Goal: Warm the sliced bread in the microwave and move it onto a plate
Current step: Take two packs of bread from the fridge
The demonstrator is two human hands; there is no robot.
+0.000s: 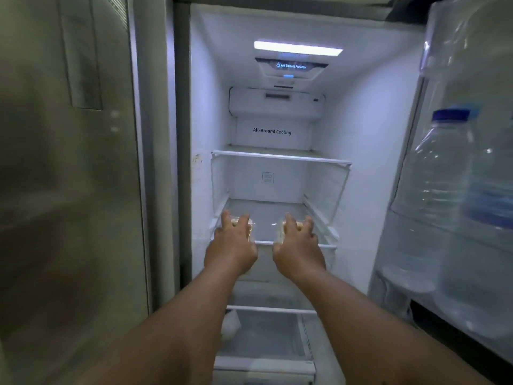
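Fridge interior, rear wall panel [273,132]: "All-Around Cooling". Ceiling control module [291,65], below the top edge light: "Anti Bacterial Protector", partly blurred. No other legible text.

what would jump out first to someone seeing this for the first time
Two bare arms reach into an open, lit, nearly bare fridge: the left hand and right hand each close over a clear pack of bread at the front of the middle glass shelf. Above, the bright interior light glows over the "All-Around Cooling" label. On the right, large water bottles stand in the door rack.
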